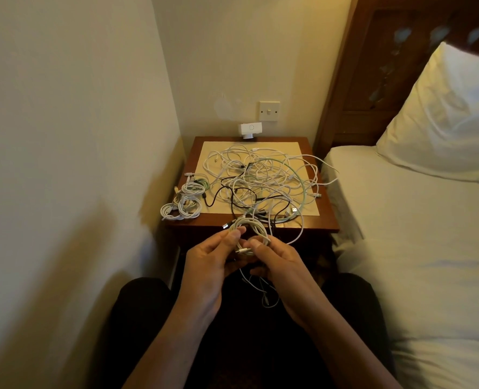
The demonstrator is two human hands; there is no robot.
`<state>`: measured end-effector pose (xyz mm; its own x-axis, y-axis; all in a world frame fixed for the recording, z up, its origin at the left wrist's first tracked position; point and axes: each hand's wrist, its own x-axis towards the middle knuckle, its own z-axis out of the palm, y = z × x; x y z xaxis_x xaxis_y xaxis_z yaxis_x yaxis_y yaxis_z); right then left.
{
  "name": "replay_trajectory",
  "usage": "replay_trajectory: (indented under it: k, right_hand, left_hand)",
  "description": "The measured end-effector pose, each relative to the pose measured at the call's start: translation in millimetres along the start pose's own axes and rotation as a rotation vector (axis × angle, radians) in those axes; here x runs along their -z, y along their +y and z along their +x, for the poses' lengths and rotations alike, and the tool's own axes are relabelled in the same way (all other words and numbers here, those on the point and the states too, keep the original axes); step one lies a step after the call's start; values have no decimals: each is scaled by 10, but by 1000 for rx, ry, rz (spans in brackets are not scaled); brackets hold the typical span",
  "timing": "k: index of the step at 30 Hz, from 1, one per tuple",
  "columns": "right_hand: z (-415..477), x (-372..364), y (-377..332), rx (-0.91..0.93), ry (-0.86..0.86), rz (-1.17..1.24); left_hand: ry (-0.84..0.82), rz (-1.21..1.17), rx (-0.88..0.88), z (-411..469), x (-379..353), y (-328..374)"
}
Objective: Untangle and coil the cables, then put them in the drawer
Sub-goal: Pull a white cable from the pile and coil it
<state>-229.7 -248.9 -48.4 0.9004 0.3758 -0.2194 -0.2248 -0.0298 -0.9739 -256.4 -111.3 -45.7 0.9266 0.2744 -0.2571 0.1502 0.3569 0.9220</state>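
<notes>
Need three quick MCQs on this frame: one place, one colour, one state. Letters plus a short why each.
1. Where do the coiled cables lie?
A. on the bed
B. at the left front of the table
C. in a drawer

2. What colour is the mat under the tangle?
A. cream
B. blue
C. black

3. What state is the white cable in?
A. flat on the mat
B. looped, held by the left hand and right hand
C. plugged into the wall

1 B: the bundles sit by the left edge.
2 A: pale mat shows around the wires.
3 B: both hands pinch its loops.
</notes>
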Motion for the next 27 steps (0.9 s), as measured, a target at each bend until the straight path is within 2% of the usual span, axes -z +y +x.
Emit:
replay_trajectory:
  k: [3, 7, 13, 17, 20, 24, 27]
  right_hand:
    - [9, 28, 24, -21, -36, 22]
    - [19, 28, 74, -18, 10, 44]
    - [35, 28, 147, 65, 233, 51]
    - [11, 52, 176, 103, 317, -10]
    - [12, 50, 172, 73, 298, -25]
    - [15, 51, 155, -28, 162, -66]
    - [4, 113, 135, -34, 150, -50]
  left_hand:
    - [-14, -22, 52, 17, 30, 11]
    - [-7, -108, 145, 43, 62, -56]
    - [29, -150, 122, 34, 67, -126]
    - [11, -120, 86, 17, 57, -135]
    - [-48, -87, 58, 2, 32, -125]
    - [-165, -24, 55, 23, 47, -50]
    - [-170, 11, 42, 66, 102, -14]
